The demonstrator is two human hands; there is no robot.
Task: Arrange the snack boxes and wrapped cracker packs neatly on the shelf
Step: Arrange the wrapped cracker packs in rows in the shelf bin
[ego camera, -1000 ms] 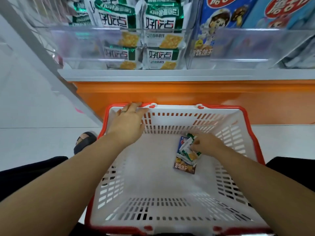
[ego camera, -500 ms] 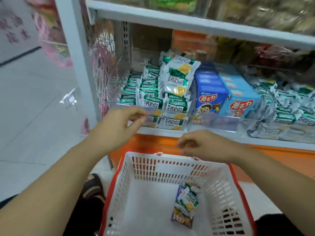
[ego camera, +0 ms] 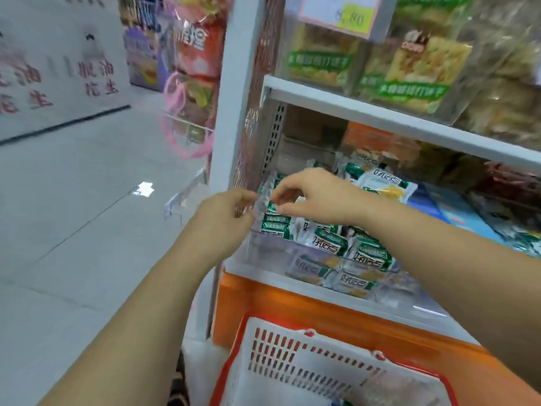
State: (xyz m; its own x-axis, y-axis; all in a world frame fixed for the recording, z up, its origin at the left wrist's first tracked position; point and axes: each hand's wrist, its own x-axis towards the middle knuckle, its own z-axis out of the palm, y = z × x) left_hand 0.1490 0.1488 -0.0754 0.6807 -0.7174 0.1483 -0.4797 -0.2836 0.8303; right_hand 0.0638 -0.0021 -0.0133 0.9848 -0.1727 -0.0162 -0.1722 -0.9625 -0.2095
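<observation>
Fingers (ego camera: 279, 197) of the right hand (ego camera: 319, 197) pinch the top edge of a green-and-white cracker pack (ego camera: 275, 208) at the left end of the shelf (ego camera: 263, 271), mid-frame. The left hand (ego camera: 225, 212) curls against the same wrapper; whether it grips cannot be told. Around them, other cracker packs (ego camera: 330, 241) lie partly in rows, partly tumbled behind the clear front rail (ego camera: 257, 250). Blue snack boxes (ego camera: 456, 212) sit to the right. The basket (ego camera: 292, 356), at lower centre, is mostly cut off, so the tidying looks underway, not finished.
</observation>
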